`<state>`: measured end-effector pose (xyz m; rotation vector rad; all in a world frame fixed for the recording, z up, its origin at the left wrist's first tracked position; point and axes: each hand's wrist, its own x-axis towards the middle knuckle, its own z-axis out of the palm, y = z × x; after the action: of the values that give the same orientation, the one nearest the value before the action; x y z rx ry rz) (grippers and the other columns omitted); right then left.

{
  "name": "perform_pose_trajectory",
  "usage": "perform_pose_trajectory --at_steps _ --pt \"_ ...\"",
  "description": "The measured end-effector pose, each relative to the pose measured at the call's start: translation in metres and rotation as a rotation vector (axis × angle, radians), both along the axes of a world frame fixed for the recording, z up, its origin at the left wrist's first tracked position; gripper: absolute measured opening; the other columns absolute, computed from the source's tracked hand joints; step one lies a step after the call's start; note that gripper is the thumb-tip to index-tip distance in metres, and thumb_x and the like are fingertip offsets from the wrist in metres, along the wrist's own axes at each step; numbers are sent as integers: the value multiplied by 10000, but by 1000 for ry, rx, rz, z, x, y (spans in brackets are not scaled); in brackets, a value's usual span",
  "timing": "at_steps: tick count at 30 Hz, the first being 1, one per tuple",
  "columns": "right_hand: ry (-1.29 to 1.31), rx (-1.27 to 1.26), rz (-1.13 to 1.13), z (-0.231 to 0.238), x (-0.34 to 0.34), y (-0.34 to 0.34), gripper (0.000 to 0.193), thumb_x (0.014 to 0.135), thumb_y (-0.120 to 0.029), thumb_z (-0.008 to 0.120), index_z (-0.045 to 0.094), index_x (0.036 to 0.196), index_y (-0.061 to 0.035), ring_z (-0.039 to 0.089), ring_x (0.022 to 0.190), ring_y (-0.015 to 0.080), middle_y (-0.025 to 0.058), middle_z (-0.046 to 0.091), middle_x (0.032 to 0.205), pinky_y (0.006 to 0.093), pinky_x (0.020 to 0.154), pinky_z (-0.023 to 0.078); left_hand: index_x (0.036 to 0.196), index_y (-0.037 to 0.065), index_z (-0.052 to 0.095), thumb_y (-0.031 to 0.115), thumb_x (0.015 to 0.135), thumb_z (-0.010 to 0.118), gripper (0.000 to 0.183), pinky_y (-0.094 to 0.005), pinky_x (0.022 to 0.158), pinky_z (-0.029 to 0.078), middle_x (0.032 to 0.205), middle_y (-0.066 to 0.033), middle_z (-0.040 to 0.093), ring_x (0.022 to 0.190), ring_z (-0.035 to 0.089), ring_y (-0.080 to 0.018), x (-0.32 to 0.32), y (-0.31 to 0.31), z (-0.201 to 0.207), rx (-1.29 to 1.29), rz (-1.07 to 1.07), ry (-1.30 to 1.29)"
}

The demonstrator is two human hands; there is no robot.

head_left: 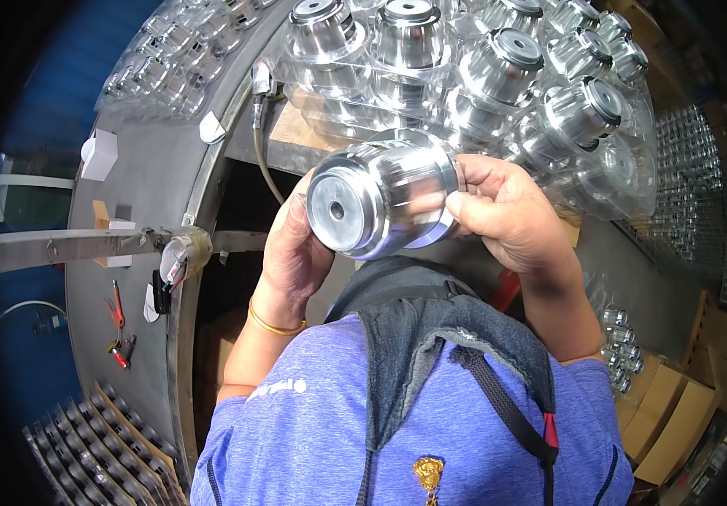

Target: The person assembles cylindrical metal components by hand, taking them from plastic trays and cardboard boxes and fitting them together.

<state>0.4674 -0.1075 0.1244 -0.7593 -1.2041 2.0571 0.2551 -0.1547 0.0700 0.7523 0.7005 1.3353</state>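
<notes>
Between my two hands is a shiny, rounded metal housing (pixel 410 190), held on its side above my lap. Its flat grey end with a small centre hole points left and toward me. My left hand (pixel 291 244) wraps around the far side of that end, its fingers partly hidden behind the metal. At the other end, my right hand (pixel 511 211) pinches the rim between thumb and fingers. Just beyond stands a clear plastic tray (pixel 329 114) holding several similar metal housings (pixel 502 63) with dark rims.
More trayed metal parts (pixel 161 63) are at the upper left. A grey table (pixel 140 304) curves down the left, with red-handled pliers (pixel 116 305) on it. A metal bar (pixel 68 244) crosses there. Cardboard boxes (pixel 663 413) stand at lower right; a hose (pixel 260 152) hangs near the tray.
</notes>
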Motion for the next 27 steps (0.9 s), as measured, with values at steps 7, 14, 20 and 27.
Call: perform_pose_trajectory --at_steps 7,14,20,27 --pt "-11 45 -16 -2 4 -8 244 805 -43 504 582 1007 68 612 784 147 120 641 937 267 749 476 1244 -27 412 418 886 486 576 -372 969 388 1186 -140 524 1102 512 -229 6 -10 -6 -71 -7 -183" --pt "-20 47 -19 4 5 -15 242 816 -41 569 585 1041 48 568 757 76 59 622 883 207 687 457 1235 -7 427 364 921 431 486 -346 860 480 1161 -138 539 1031 557 -226 4 -12 -20 -137 -66 -332" --pt "-29 60 -36 3 4 -17 244 815 2 560 578 1053 52 552 757 51 44 613 896 191 667 453 1234 -15 422 324 931 415 455 -358 873 468 1163 -139 536 1038 551 -239 7 -11 -17 -140 -39 -438" --pt "-43 209 -86 -15 6 -7 284 817 49 543 558 1101 32 553 844 80 44 608 939 224 772 452 1305 -50 333 339 823 580 668 -392 1008 333 1321 -182 398 1191 434 -291 14 -3 4 133 -20 -104"
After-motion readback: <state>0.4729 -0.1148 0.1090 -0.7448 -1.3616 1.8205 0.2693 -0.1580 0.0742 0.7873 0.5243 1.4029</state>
